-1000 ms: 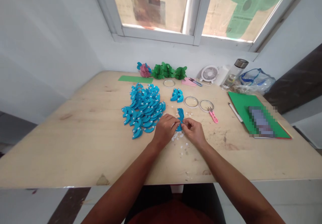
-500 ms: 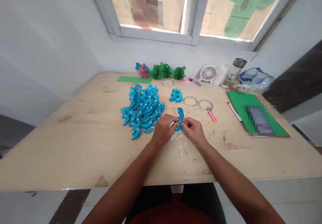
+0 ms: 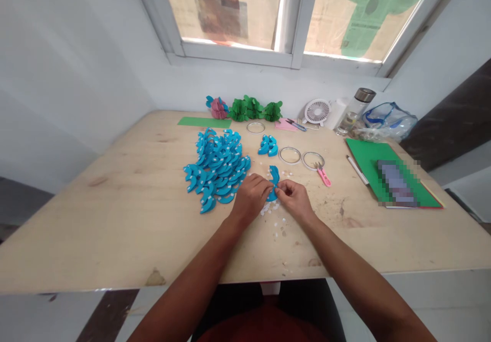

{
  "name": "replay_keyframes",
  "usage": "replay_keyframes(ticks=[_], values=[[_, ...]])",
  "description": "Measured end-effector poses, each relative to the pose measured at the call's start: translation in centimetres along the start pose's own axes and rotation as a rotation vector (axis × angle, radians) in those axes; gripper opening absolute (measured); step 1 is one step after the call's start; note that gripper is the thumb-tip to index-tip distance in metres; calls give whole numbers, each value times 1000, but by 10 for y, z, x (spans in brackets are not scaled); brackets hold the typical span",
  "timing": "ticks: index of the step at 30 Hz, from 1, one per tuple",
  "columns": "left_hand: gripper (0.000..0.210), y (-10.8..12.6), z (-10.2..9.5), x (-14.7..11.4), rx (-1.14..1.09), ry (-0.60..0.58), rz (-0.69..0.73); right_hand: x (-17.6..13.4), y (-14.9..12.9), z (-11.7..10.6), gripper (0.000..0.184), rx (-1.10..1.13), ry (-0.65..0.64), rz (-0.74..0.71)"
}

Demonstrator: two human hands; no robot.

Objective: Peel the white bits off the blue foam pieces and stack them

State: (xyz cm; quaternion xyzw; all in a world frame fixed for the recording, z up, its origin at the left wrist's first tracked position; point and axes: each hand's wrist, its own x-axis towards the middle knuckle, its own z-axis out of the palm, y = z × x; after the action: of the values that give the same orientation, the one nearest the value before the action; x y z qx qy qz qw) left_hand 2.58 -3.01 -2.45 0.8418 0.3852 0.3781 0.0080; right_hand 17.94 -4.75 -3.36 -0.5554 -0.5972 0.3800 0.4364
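Observation:
Between my hands, just above the table, is a blue curved paper piece [image 3: 273, 174]. My left hand [image 3: 252, 194] pinches its left side, and my right hand [image 3: 293, 197] pinches its right side near the middle; the fingertips partly cover it. Beside my left hand spreads a large pile of blue arc-shaped paper pieces [image 3: 218, 165] with small white patches on them. Farther back, a small group of blue paper pieces [image 3: 267, 146] lies apart from the pile. White paper scraps [image 3: 270, 208] are scattered below my hands.
Rolls of tape [image 3: 290, 155] and pink-handled thread snips [image 3: 323, 174] lie right of centre. Green paper ornaments [image 3: 253, 108], a small white fan [image 3: 317, 111] and a glass bottle [image 3: 355, 110] stand along the wall. A green folder [image 3: 368, 155] and a pen [image 3: 357, 170] are at the right.
Both hands keep their pinch on the blue paper piece. The fingers have shifted slightly, and the piece's upper part leans a little more to the left.

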Motion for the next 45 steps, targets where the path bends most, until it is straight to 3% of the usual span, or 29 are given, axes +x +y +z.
replay_keyframes(ticks=[9,16,25,39,45], values=[[23,3,0,3,67,-39,22,1,3,1,13,29,1,9],[9,-3,4,-2,-148,-28,-157,1,-2,1,14,45,0,9],[11,-6,5,-1,-337,-9,-330,1,-2,0,17,45,20,4],[8,3,6,-3,-229,29,-281,-1,-5,1,15,-30,37,-16],[8,3,3,0,-318,8,-381,-2,-2,2,14,-41,33,-12]])
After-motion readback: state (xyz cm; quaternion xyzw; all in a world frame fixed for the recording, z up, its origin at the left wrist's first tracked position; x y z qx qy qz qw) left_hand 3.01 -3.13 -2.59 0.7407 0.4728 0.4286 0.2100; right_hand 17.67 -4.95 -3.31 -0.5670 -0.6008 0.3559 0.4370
